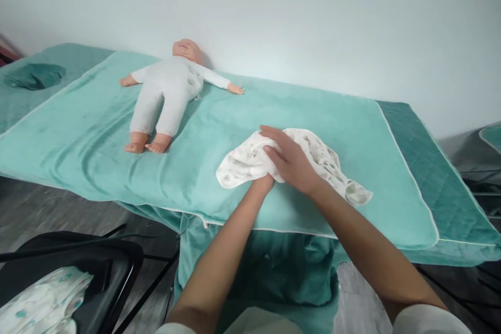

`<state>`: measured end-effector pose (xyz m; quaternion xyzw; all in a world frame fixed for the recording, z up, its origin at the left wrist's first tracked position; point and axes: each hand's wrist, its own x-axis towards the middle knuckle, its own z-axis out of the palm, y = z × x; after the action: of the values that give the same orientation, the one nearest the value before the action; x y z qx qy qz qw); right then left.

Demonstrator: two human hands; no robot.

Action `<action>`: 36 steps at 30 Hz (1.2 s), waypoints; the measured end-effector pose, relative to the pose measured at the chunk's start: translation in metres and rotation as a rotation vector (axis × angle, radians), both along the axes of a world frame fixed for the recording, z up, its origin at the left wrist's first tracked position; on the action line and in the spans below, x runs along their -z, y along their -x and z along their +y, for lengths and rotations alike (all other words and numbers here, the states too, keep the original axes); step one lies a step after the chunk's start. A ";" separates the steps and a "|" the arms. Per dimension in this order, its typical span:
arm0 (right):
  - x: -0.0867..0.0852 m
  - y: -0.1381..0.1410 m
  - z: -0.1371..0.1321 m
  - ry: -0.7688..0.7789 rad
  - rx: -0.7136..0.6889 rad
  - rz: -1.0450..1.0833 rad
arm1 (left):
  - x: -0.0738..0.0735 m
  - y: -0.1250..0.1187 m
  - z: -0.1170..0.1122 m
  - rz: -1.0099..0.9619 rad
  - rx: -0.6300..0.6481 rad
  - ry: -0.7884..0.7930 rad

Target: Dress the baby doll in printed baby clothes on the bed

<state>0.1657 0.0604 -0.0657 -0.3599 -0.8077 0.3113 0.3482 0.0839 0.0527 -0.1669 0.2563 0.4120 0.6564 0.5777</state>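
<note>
We are at a long table (438, 167) set against a plain pale wall (321, 21), with grey wood-patterned floor (364, 302) showing below. Its dark green quilted cover shows at both ends, and at the left end there is a rounded hole (35, 76). A lighter green sheet (324, 107) with thin white edging lies over the middle, plush and rumpled toward the left. Darker green cloth (289, 266) hangs beneath the near edge.

At lower left, a black chair (131, 266) with a smooth, shiny rim holds a bunched white cloth (43, 305) spotted with green.

A doll (163, 78) lies on the sheet left of centre, arms flung wide, feet toward us; its body is soft whitish fabric, its head, hands and feet smooth.

The white printed garment (240, 164) is right of centre on the sheet, thin and crumpled, its right end narrowing to a cuff-like opening. Our right hand (289, 159) lies over it, fingers loosely parted. Our left hand (266, 182) disappears into the cloth past the wrist, so we cannot tell whether it grips anything.
</note>
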 end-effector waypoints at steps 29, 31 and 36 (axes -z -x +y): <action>0.019 -0.154 0.017 0.202 0.307 0.300 | -0.011 0.026 0.010 -0.462 -0.002 -0.050; 0.026 -0.147 0.014 0.244 0.268 0.253 | -0.013 0.025 0.011 -0.482 0.023 -0.066; 0.066 -0.123 0.025 0.263 0.511 -0.074 | -0.010 0.022 0.013 -0.524 0.084 -0.099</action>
<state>0.2887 0.0850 -0.1314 -0.6048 -0.6556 0.3022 0.3361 0.0618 0.0659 -0.1572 0.1225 0.2048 0.6952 0.6781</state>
